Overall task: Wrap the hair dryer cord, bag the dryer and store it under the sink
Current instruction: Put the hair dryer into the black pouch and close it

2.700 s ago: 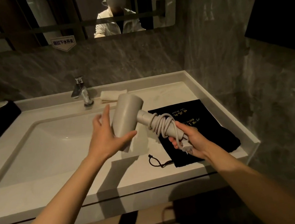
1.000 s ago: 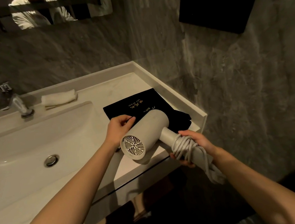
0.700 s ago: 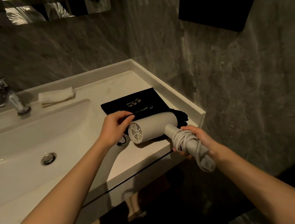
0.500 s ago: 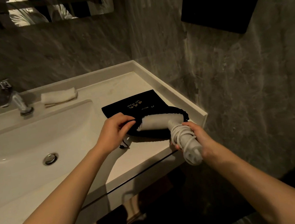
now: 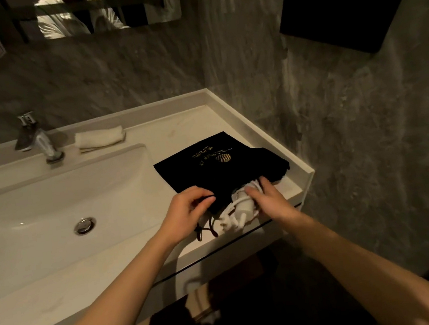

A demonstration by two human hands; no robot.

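A black drawstring bag (image 5: 219, 164) with gold print lies on the white counter, right of the basin. The white hair dryer (image 5: 243, 206) is mostly inside it; only the handle end, wrapped in its cord, and the plug stick out of the bag's mouth. My left hand (image 5: 186, 209) pinches the bag's near edge at the opening. My right hand (image 5: 269, 200) grips the cord-wrapped handle. The dryer's head is hidden inside the bag. The bag's drawstring (image 5: 205, 229) hangs loose near the counter's front edge.
The sink basin (image 5: 51, 209) with its drain fills the left of the white counter (image 5: 181, 123). A chrome faucet (image 5: 39, 139) and a folded white towel (image 5: 99, 138) sit at the back. A grey stone wall and a dark wall box (image 5: 345, 3) are on the right. Below the counter is a dark shelf space.
The dryer went head first into the bag, pushed by my right hand on the handle. My left hand held the bag's mouth open. Only the handle end and plug show now.
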